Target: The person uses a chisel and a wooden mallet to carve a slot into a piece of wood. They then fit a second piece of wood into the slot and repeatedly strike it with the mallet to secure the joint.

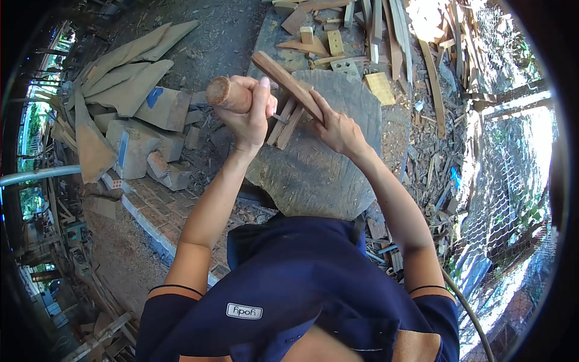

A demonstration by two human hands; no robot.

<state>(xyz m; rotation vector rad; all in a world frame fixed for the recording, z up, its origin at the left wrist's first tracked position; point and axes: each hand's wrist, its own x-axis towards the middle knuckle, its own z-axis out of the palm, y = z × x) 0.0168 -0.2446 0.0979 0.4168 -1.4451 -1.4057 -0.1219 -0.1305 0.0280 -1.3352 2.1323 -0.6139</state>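
Observation:
My left hand is wrapped round the thick, round wooden handle of a chisel. The handle's butt end faces up towards me, and a short dark length of shaft shows below the fist, beside a grooved wooden workpiece. That workpiece lies on a broad, worn wooden block. A long squared wooden bar slants across above it, and my right hand grips its near end, fingers laid along it. The bar's far end sticks out past my left fist.
Wood offcuts and long strips lie at the far end of the work surface. Stone-like slabs are piled on the left, beside a brick edging. Wire mesh stands on the right above scattered scraps.

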